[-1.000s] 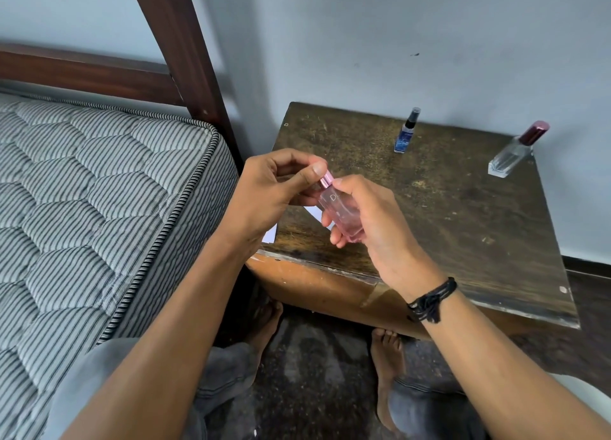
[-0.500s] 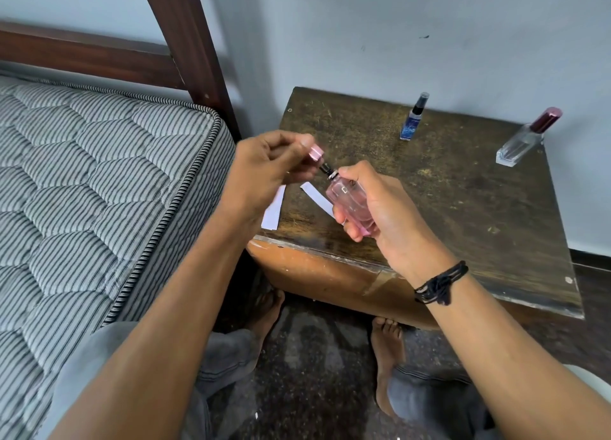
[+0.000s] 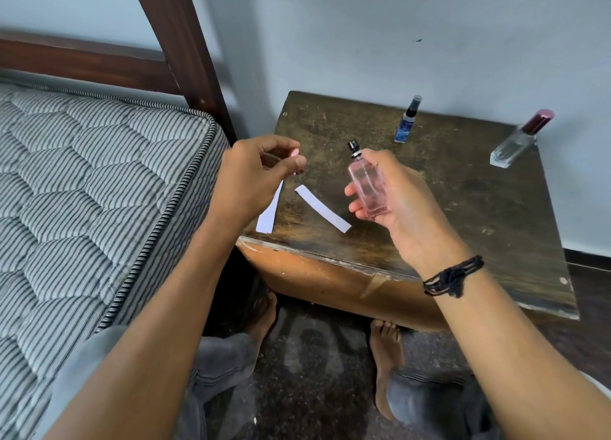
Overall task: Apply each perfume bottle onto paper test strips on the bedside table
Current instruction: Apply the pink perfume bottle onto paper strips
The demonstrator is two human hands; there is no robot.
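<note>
- The right hand [image 3: 393, 194] grips the pink bottle [image 3: 367, 188] around its body, held above the table [image 3: 463, 208] with its bare black nozzle tilted up and away.
- The left hand [image 3: 254, 171] pinches the pink cap [image 3: 295, 155] between thumb and fingers, apart from the bottle.
- Two white strips lie on the table's near left corner: one strip [image 3: 322, 213] between the hands, the other strip [image 3: 268, 216] partly under the left hand, overhanging the edge.
- A blue bottle [image 3: 405, 125] and a clear bottle [image 3: 515, 142] stand at the back, near the wall.
- A mattress [image 3: 99, 191] lies to the left.
</note>
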